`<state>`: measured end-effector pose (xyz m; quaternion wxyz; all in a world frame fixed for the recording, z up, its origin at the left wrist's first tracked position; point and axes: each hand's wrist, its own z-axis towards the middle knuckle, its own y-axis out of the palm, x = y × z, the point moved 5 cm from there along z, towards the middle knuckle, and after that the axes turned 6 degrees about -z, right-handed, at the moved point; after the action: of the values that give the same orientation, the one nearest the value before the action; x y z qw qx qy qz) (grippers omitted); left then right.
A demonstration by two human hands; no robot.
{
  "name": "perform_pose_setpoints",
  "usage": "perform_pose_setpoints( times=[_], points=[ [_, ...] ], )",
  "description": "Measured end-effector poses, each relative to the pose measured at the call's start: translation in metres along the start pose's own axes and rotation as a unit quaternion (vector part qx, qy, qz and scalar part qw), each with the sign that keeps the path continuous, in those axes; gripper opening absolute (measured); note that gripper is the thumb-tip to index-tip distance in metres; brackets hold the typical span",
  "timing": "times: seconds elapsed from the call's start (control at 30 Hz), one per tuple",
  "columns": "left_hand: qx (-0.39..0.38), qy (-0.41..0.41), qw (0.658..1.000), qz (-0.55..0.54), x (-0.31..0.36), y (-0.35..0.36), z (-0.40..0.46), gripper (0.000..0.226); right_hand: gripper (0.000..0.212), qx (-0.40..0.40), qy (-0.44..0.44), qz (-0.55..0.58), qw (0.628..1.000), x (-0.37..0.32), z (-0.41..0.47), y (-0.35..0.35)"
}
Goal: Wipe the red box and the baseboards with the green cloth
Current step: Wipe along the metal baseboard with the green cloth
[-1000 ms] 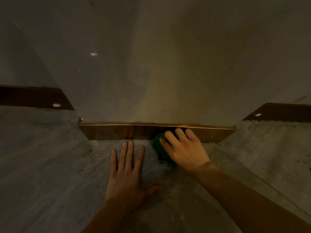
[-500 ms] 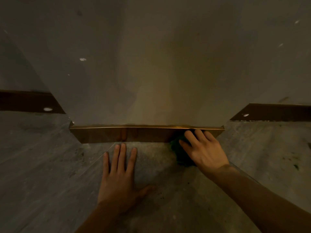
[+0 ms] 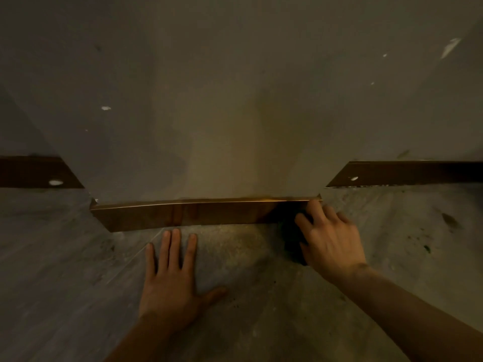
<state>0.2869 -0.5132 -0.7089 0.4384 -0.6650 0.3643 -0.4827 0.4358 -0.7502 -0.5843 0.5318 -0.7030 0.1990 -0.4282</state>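
Note:
A shiny brown baseboard [image 3: 162, 216] runs along the foot of a jutting grey wall section. My right hand [image 3: 330, 239] presses the green cloth [image 3: 292, 244] against the baseboard's right end; the cloth looks almost black in the dim light and is mostly hidden under my fingers. My left hand [image 3: 171, 278] lies flat on the floor with fingers spread, just in front of the baseboard's middle. The red box is not in view.
Darker baseboard strips run along the recessed walls at far left [image 3: 34, 172] and far right [image 3: 407, 173]. The grey stone floor [image 3: 65, 283] has dirt specks at right [image 3: 449, 220]. The wall [image 3: 235, 100] fills the upper view.
My right hand has slid the cloth rightward along the baseboard, from its middle to its right end. My left hand stayed planted on the floor.

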Motion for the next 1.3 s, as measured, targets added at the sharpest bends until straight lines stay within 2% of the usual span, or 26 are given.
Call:
perform_pose_setpoints(
  times=[0.13, 0.2, 0.3, 0.43, 0.53, 0.6, 0.63, 0.7, 0.83, 0.97, 1.1, 1.2, 1.3],
  points=[
    [0.008, 0.016, 0.999, -0.036, 0.011, -0.016, 0.002, 0.118, 0.051, 0.06, 0.012, 0.123, 0.991, -0.022, -0.008, -0.024],
    [0.024, 0.054, 0.993, -0.106, 0.025, -0.03, 0.003, 0.114, 0.05, 0.08, 0.016, 0.179, 0.98, -0.036, -0.008, -0.034],
    [0.025, 0.091, 0.971, -0.219, 0.05, -0.05, 0.006, 0.12, 0.043, 0.103, 0.028, 0.284, 0.953, -0.054, -0.007, -0.051],
    [0.065, 0.115, 0.948, -0.289, 0.062, -0.081, 0.009, 0.123, 0.031, 0.12, 0.035, 0.461, 0.879, -0.066, -0.003, -0.065],
    [0.126, 0.155, 0.945, -0.26, 0.063, -0.109, 0.004, 0.09, 0.036, 0.085, 0.026, 0.591, 0.802, -0.062, -0.002, -0.068],
    [0.15, 0.17, 0.945, -0.235, 0.067, -0.128, 0.001, 0.066, 0.053, 0.056, 0.0, 0.653, 0.755, -0.059, -0.002, -0.073],
    [0.155, 0.171, 0.946, -0.226, 0.069, -0.137, 0.0, 0.059, 0.061, 0.058, -0.016, 0.654, 0.754, -0.056, -0.004, -0.077],
    [0.158, 0.168, 0.948, -0.222, 0.072, -0.151, 0.0, 0.053, 0.07, 0.083, -0.047, 0.614, 0.784, -0.054, -0.008, -0.084],
    [0.168, 0.168, 0.944, -0.23, 0.076, -0.171, -0.002, 0.056, 0.085, 0.09, -0.079, 0.568, 0.815, -0.054, -0.016, -0.096],
    [0.161, 0.17, 0.941, -0.243, 0.083, -0.185, -0.003, 0.059, 0.063, 0.124, -0.021, 0.533, 0.837, -0.047, -0.014, -0.11],
    [0.125, 0.189, 0.952, -0.207, 0.092, -0.209, 0.004, 0.056, 0.044, 0.122, -0.04, 0.505, 0.854, -0.03, -0.016, -0.132],
    [0.156, 0.235, 0.946, -0.161, 0.113, -0.243, 0.016, 0.044, 0.038, 0.148, -0.055, 0.46, 0.874, -0.002, -0.01, -0.164],
    [0.199, 0.269, 0.931, -0.143, 0.141, -0.281, 0.03, 0.042, 0.038, 0.154, -0.046, 0.417, 0.895, 0.03, -0.001, -0.205]
  ],
)
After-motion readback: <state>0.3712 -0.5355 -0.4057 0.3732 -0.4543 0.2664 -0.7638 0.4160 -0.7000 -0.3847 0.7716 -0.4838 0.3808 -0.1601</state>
